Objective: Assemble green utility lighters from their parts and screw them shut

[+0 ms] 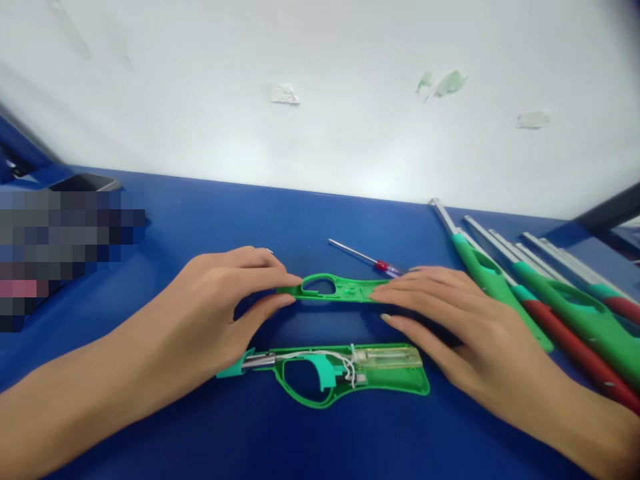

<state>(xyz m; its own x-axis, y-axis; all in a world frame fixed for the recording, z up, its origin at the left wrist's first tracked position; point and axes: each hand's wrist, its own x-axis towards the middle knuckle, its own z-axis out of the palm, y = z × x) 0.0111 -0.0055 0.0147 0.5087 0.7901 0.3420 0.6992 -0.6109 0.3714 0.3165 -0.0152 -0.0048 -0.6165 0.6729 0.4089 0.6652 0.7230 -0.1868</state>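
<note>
Between my two hands is a green lighter casing half (350,291), its hollow inner side showing. The fingers and thumb of my left hand (235,287) pinch its narrow end. My right hand (445,307) has its fingertips on the wide end, thumb a little lower and apart from it. Just below, on the blue table, lies the other casing half (419,383) with parts inside: a clear yellowish fuel tank (390,357), white wires (353,370), a teal trigger (323,373) and a metal tube (259,361). A screwdriver (383,265) rests behind my right fingers, which partly cover its handle.
Several long-necked lighters, green (483,270) and red (575,347), lie side by side at the right. A dark phone-like object (87,182) is at the far left beside a pixelated area. A white wall (320,147) rises behind the blue table (225,213).
</note>
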